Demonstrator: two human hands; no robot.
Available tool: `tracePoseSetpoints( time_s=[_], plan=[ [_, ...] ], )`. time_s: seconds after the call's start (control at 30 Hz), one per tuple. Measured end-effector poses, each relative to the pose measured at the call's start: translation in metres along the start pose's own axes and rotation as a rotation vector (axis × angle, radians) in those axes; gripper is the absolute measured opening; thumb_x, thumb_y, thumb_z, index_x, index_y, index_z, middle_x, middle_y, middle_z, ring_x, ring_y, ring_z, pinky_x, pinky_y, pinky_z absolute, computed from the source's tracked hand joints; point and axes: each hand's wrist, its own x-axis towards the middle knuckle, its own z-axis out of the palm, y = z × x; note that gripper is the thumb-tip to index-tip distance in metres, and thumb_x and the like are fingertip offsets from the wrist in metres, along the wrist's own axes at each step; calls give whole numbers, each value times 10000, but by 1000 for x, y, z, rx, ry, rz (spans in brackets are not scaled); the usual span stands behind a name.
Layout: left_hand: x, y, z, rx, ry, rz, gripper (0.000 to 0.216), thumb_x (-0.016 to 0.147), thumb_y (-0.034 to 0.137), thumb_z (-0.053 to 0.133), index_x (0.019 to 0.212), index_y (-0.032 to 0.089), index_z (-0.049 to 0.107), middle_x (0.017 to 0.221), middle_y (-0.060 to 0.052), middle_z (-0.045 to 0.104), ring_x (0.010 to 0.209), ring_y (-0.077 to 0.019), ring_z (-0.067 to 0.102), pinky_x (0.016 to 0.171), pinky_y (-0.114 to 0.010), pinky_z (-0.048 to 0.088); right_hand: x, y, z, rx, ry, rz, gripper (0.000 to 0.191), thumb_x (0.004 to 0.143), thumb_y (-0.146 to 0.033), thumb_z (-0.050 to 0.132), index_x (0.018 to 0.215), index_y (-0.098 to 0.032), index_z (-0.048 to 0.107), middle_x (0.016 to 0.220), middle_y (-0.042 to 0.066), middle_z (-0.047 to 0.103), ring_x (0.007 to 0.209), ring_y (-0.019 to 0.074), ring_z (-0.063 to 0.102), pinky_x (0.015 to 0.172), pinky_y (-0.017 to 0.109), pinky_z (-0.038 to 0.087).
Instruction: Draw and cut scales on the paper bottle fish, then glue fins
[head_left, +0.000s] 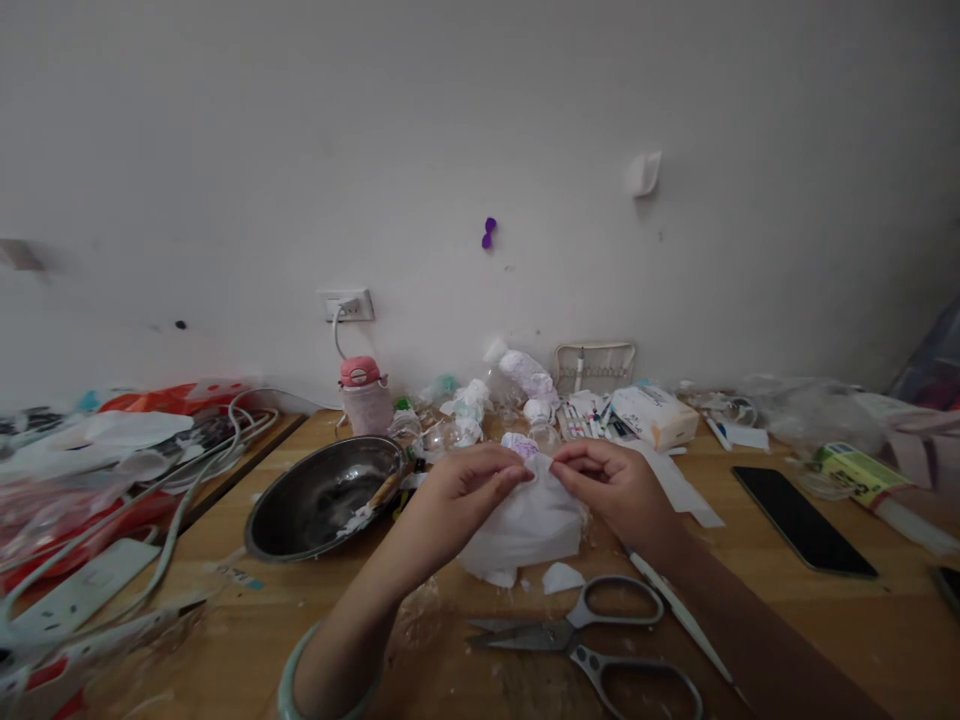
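Observation:
Both hands meet at a thin white tissue (529, 525) near the middle of the table. My left hand (476, 490) pinches its upper edge between thumb and fingers. Close beside it, my right hand (604, 485) pinches the same edge, a small gap between the two. The tissue hangs down toward the tabletop. Just behind the hands shows a white lump with purple marks (517, 443), partly hidden. Small torn white scraps (562, 578) lie below the tissue. Grey-handled scissors (577, 635) rest open in front, and a slim white tool (682, 610) lies by my right forearm.
A dark metal bowl (281, 515) with a brush-like stick (386, 490) stands left. Behind are a pink bottle (365, 395), crumpled white wads (472, 400), pens (589, 415) and a tissue pack (656, 415). A phone (802, 520) lies right; cables and a power strip (86, 590) lie left.

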Motion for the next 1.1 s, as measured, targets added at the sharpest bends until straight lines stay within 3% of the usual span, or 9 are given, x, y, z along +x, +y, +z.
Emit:
tracePoseSetpoints(
  time_s=[0.2, 0.4, 0.47, 0.6, 0.67, 0.73, 0.87, 0.97, 1.1],
  plan=[
    [-13, 12, -12, 205, -137, -73, 224, 890, 332, 533, 804, 191, 685, 799, -28, 664, 758, -160, 587, 680, -257, 438, 0, 8, -5, -140, 144, -178, 140, 759, -314, 629, 798, -194, 691, 758, 42, 730, 697, 180, 681, 645, 274, 549],
    [-29, 25, -38, 129, -833, -37, 208, 864, 340, 586, 897, 187, 723, 812, -53, 714, 707, -151, 613, 642, -236, 436, 3, 4, -10, -45, 143, -115, 147, 716, -315, 665, 772, -182, 691, 707, 32, 716, 641, 156, 655, 582, 243, 525],
    [-24, 18, -42, 87, -632, -99, 208, 867, 337, 567, 816, 188, 703, 732, -29, 684, 667, -139, 583, 632, -236, 424, 2, -3, -10, 24, 104, -34, 161, 673, -324, 693, 741, -178, 685, 649, 19, 691, 573, 132, 613, 518, 220, 487],
    [-3, -6, -32, -107, 172, -182, 292, 870, 387, 511, 664, 189, 567, 577, 41, 503, 554, -106, 436, 544, -218, 354, -2, -12, -9, 147, 44, 76, 190, 605, -324, 756, 694, -177, 674, 585, -7, 643, 508, 95, 536, 453, 190, 413],
    [7, -17, -21, -198, 291, -174, 236, 837, 384, 560, 715, 186, 595, 664, 25, 566, 636, -116, 487, 610, -222, 391, -4, -12, -9, 245, -28, 134, 210, 590, -313, 791, 694, -172, 676, 586, -15, 635, 508, 80, 525, 458, 176, 397],
    [12, -24, -10, -312, 221, -213, 245, 817, 413, 592, 773, 178, 648, 779, -12, 643, 745, -142, 554, 676, -239, 427, -7, -12, -10, 361, -154, 197, 222, 594, -310, 813, 704, -169, 681, 593, -24, 632, 503, 61, 516, 465, 161, 384],
    [8, -31, 6, -691, -181, -433, 336, 754, 498, 664, 754, 164, 707, 708, -39, 681, 619, -140, 572, 575, -244, 428, -11, -11, -13, 488, -351, 294, 249, 600, -338, 831, 717, -168, 691, 598, -26, 631, 500, 55, 512, 468, 158, 373],
    [2, -30, 11, -768, -317, -520, 255, 605, 403, 815, 696, 179, 736, 633, -8, 680, 534, -111, 534, 521, -220, 397, -10, -13, -14, 424, -293, 278, 236, 591, -329, 828, 697, -171, 688, 580, -32, 620, 509, 62, 511, 484, 169, 387],
    [1, -27, 11, -783, -277, -480, 258, 542, 349, 861, 710, 183, 754, 683, -5, 701, 585, -117, 560, 556, -214, 415, -8, -16, -13, 205, -187, 205, 188, 625, -323, 775, 715, -182, 687, 625, -11, 656, 565, 101, 568, 534, 206, 446]
  ],
)
